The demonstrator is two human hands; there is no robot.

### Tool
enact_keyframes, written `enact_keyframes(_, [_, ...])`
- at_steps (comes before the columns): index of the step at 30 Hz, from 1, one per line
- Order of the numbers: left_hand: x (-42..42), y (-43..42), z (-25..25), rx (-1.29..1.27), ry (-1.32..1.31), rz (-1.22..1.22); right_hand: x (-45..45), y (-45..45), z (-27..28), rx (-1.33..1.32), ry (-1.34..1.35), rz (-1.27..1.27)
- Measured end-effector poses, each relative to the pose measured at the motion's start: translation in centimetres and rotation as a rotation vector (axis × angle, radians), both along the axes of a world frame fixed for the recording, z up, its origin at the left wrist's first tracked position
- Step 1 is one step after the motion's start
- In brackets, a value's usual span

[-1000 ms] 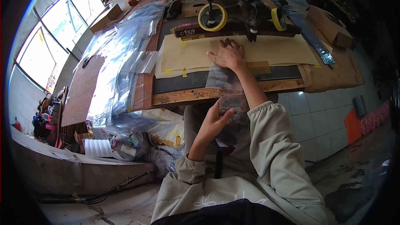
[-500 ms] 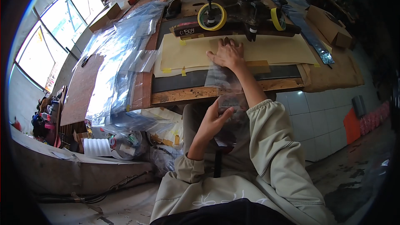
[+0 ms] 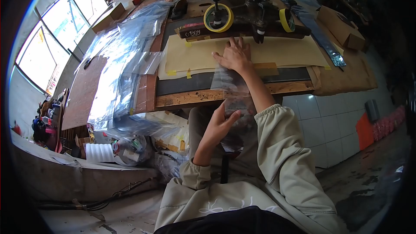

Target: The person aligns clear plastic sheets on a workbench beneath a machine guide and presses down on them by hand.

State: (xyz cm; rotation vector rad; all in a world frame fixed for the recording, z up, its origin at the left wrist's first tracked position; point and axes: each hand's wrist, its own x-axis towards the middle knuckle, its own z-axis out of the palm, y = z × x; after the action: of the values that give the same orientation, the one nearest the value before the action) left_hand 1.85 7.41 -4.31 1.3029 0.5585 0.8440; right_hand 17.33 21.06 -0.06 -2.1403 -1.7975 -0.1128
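My right hand (image 3: 236, 57) lies with fingers spread on a cream-coloured sheet (image 3: 195, 54), close to the dark bar of the machine. Lower down, in front of the table edge, my left hand (image 3: 219, 125) grips a clear plastic sheet (image 3: 236, 106) between thumb and fingers. This plastic runs from the left hand up over the wooden edge (image 3: 190, 99) and ends under or beside my right wrist. The left fingertips are partly hidden. Yellow tape pieces (image 3: 189, 73) stick to the front border of the cream sheet, and a brown tape strip (image 3: 266, 69) lies right of my right wrist.
Above the cream sheet stands a machine with a dark bar (image 3: 242, 29) and two yellow tape rolls (image 3: 219, 17) (image 3: 287, 20). Many clear plastic sheets (image 3: 117, 78) cover the table's left side. Brown paper (image 3: 346, 76) and a cardboard box (image 3: 340, 28) lie on the right.
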Motion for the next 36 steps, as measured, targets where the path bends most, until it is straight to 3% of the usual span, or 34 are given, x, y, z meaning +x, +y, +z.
enact_keyframes(3, [-0.1, 0.0, 0.4, 0.014, 0.024, 0.012, -0.1, -0.3, 1.7, -0.138, 0.009, 0.002])
enact_keyframes(15, [0.1, -0.2, 0.1, -0.085, -0.080, -0.040, -0.5, -1.6, 1.3, -0.044, 0.028, 0.001])
enact_keyframes(21, [0.1, -0.3, -0.8, -0.012, -0.086, 0.021, -0.8, -2.4, 0.3, 0.000, -0.038, -0.010])
enact_keyframes(24, [0.1, 0.2, -2.7, 0.138, 0.036, 0.121, -1.1, -2.3, -1.1, 0.124, -0.074, -0.033])
enact_keyframes(32, [-0.4, 0.1, -3.5, 0.328, 0.203, 0.276, -0.8, -2.1, -1.5, 0.108, -0.041, -0.031])
enact_keyframes(36, [0.1, 0.5, -5.7, 0.381, 0.120, 0.361, -0.8, -2.2, -1.7, 0.163, -0.043, -0.012])
